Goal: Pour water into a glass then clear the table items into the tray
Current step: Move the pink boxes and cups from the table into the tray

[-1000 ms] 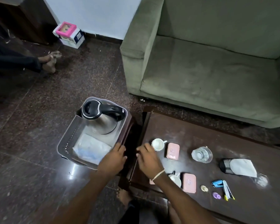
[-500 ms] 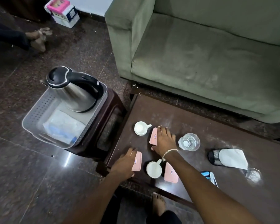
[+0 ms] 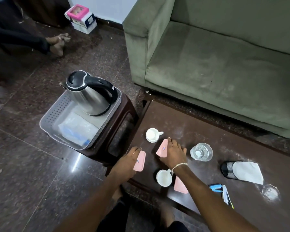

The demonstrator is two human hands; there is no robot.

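My left hand [image 3: 128, 163] grips a flat pink box [image 3: 139, 161] at the near left corner of the dark table [image 3: 208, 129]. A second pink box [image 3: 162, 148], tilted up on its edge, is held by my right hand [image 3: 174, 154]. The glass of water [image 3: 201, 151] stands just right of that hand. Two white cups [image 3: 152, 135] [image 3: 164, 178] and a third pink box [image 3: 180, 185] rest on the table near my arms. On a dark stool left of the table sits the grey tray [image 3: 52, 118], holding a steel kettle [image 3: 89, 94] and a clear plastic packet [image 3: 77, 129].
A black mesh holder [image 3: 227, 169] lies on its side with white paper [image 3: 248, 172] on it, and a blue stapler [image 3: 216, 188] lies near the front edge. A green sofa [image 3: 216, 64] stands behind the table. Another person's feet [image 3: 57, 44] and a pink-topped carton [image 3: 81, 18] are on the floor.
Both hands left the tray's edge and came onto the table, each onto a pink box. Since half a second ago the right-hand box has tipped up higher.
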